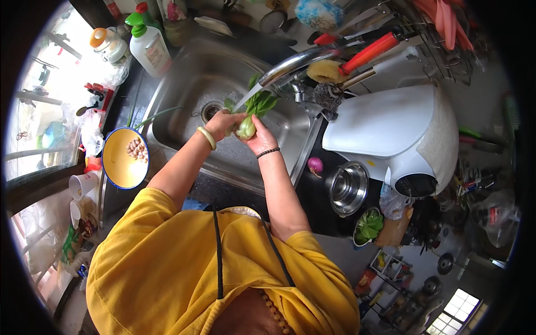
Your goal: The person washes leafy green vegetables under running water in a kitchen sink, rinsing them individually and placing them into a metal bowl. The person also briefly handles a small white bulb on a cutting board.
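Over a stainless steel sink [184, 71], both my hands are on a small head of bok choy [246, 127]. My left hand [222, 124], with a pale bangle at its wrist, reaches it from the left side. My right hand [261, 136], below a dark bead bracelet, grips the white base from the right. The green leaves point up toward the chrome faucet [289, 65]. Water [247, 98] streams from its spout down beside my left fingers and the leaves. The sink drain [211, 111] lies left of the hands.
A yellow bowl [115, 157] with peeled cloves or nuts stands left of the sink. On the right are a purple onion [315, 165], a steel bowl [349, 188], a bowl of green leaves [368, 227] and a white appliance [377, 121]. A pump bottle [150, 50] stands behind left.
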Demonstrator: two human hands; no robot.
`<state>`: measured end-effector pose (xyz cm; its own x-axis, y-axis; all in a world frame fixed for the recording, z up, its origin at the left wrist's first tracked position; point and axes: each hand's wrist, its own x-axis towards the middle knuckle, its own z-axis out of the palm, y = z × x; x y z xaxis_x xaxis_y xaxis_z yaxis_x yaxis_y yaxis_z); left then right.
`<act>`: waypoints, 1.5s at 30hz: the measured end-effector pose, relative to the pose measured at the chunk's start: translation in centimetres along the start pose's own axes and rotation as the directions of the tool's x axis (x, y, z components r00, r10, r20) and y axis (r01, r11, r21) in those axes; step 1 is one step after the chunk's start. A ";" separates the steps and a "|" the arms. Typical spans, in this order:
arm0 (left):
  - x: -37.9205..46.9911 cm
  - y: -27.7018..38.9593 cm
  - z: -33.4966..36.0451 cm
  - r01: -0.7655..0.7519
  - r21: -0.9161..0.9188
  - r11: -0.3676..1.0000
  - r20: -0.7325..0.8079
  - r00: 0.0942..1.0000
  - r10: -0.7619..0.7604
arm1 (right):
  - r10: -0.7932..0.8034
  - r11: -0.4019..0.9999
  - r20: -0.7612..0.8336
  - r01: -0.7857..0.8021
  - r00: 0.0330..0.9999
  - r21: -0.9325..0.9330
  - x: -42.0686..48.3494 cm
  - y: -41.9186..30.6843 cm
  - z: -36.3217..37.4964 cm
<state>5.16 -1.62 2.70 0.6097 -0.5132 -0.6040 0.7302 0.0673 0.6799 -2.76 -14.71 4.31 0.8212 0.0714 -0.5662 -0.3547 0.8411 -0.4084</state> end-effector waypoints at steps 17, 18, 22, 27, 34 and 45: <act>-1.6 -1.0 0.6 -0.116 0.318 0.941 -0.334 0.915 0.226 | -0.498 0.585 -0.221 0.137 0.839 -0.800 4.3 3.0 -2.5; -2.6 -0.2 1.0 -0.115 0.311 0.943 -0.334 0.916 0.222 | -0.578 0.503 -0.224 0.127 0.785 -0.855 4.6 3.5 -2.3; -2.1 -1.4 0.5 -0.139 0.564 0.814 -0.337 0.862 0.380 | -0.697 0.344 -0.199 0.077 0.689 -0.936 5.0 4.7 -2.5; -0.9 -3.0 -0.3 -0.037 0.527 0.849 -0.326 0.914 0.243 | -0.751 0.348 -0.213 0.100 0.625 -0.932 4.7 5.4 -2.0; -0.1 -5.4 -0.7 0.014 0.284 0.959 -0.321 0.944 0.081 | -0.757 0.334 -0.159 0.167 0.634 -0.927 4.1 5.8 -1.0; 0.9 -7.5 -1.6 -0.050 0.041 0.998 -0.318 0.946 0.060 | -0.720 0.470 -0.181 0.280 0.670 -0.837 4.7 6.2 -1.4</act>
<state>0.74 -1.20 -3.60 0.7189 -0.2096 -0.6627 0.6857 0.0577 0.7256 -1.70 -9.93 -1.93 0.7247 -0.6549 -0.2143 -0.3113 -0.0338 -0.9497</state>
